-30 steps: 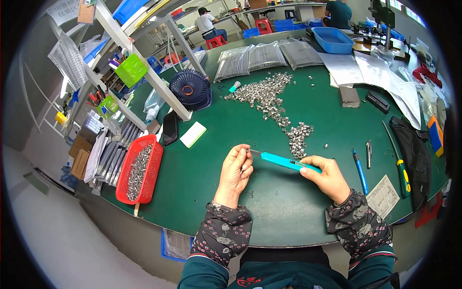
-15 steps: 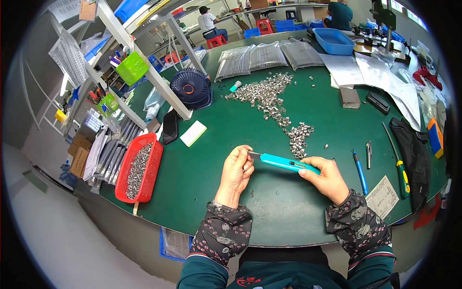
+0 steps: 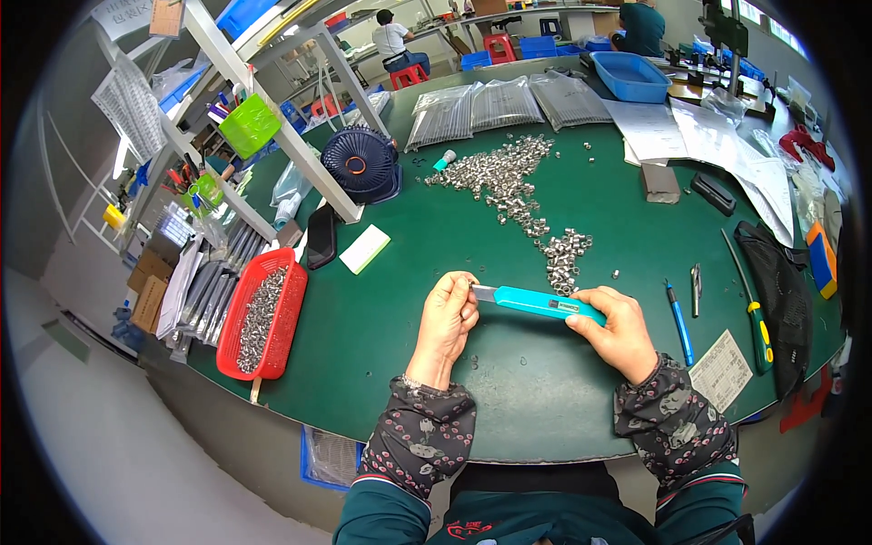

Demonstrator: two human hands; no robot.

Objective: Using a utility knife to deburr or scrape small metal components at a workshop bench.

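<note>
In my right hand [image 3: 619, 329] is a turquoise utility knife [image 3: 536, 302], gripped by its rear end with the thumb on top. Its short grey blade [image 3: 484, 292] points left. My left hand [image 3: 445, 322] is closed in a pinch right at the blade's tip; whatever small piece sits between thumb and forefinger is too little to make out. Both hands are above the near part of the green table [image 3: 409, 363]. Just beyond the knife lies a spread heap of small metal rings [image 3: 509, 182], with a smaller cluster [image 3: 565, 259] at its near end.
At left stands a red basket [image 3: 298, 304] of small metal parts, beside a phone [image 3: 322, 238], a paper pad [image 3: 365, 249] and a fan [image 3: 361, 165]. Bagged rods [image 3: 504, 104] lie at the back. A blue pen [image 3: 679, 325] and a screwdriver [image 3: 760, 338] are at right.
The knife has turned slightly in my right hand, so more of its side and blade face shows. My left fingers remain at the blade's tip.
</note>
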